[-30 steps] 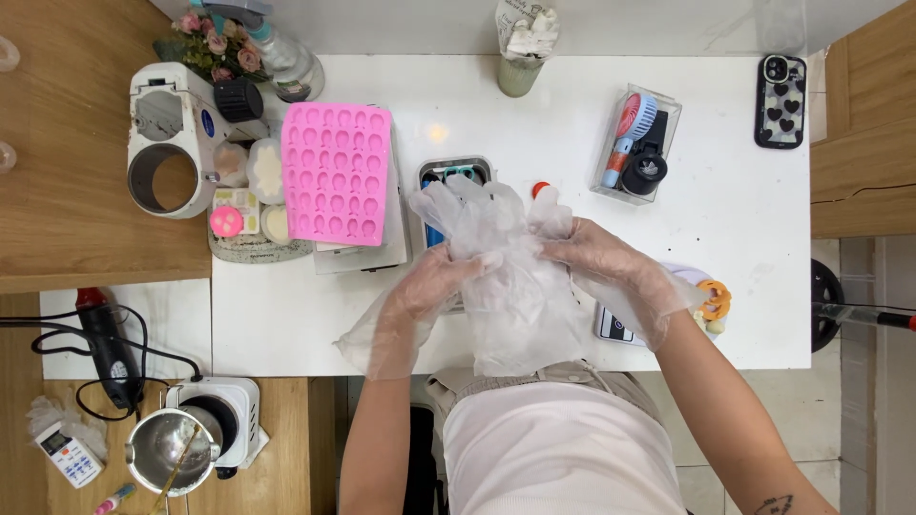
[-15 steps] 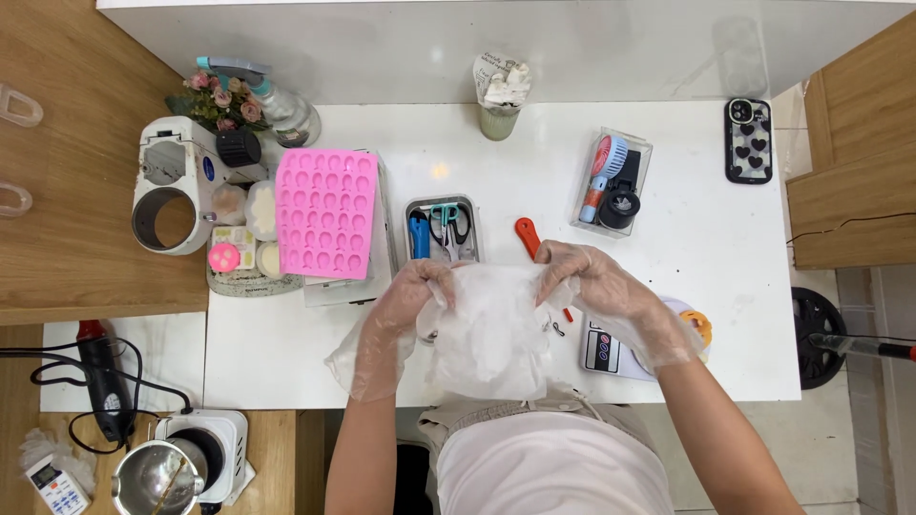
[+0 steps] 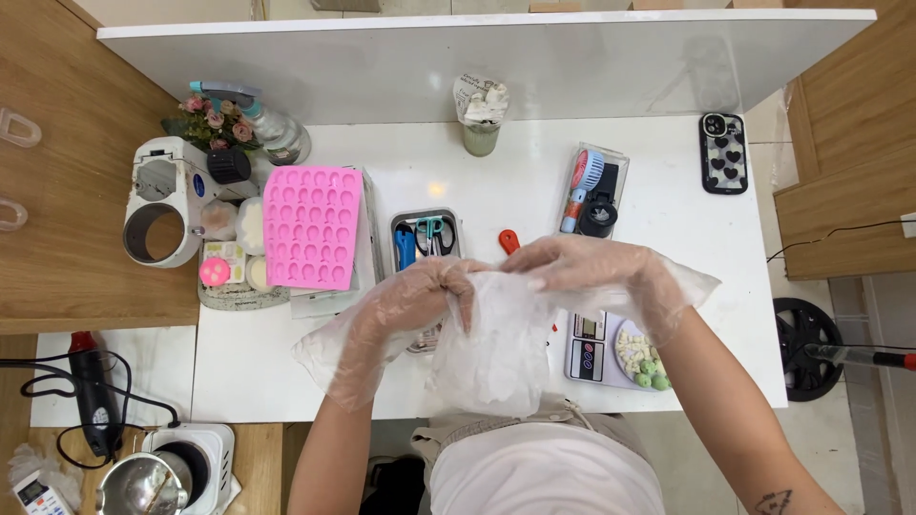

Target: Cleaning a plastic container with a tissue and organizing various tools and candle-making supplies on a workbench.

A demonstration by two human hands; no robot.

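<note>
Both my hands wear loose clear plastic gloves. My left hand (image 3: pixel 415 296) and my right hand (image 3: pixel 592 272) together grip a crumpled clear plastic bag (image 3: pixel 496 343) that hangs down over the front of the white table (image 3: pixel 534 191). Just behind my hands lies a metal tray (image 3: pixel 425 234) with blue-handled scissors and tools. A small red tool (image 3: pixel 509 240) lies beside it. Under my right wrist sits a small digital scale (image 3: pixel 601 348) carrying small white and green pieces.
A pink silicone mould (image 3: pixel 310 226) lies at the left, next to a white appliance (image 3: pixel 162 210), small jars, a spray bottle and flowers. A cup (image 3: pixel 480 114), a clear box with a hand fan (image 3: pixel 592 191) and a phone (image 3: pixel 723 153) stand farther back. Pot and heat gun lower left.
The camera view has tilted so the table sits lower in frame. My hands have lowered the plastic bag toward the table's front edge, uncovering the metal tray and red tool.
</note>
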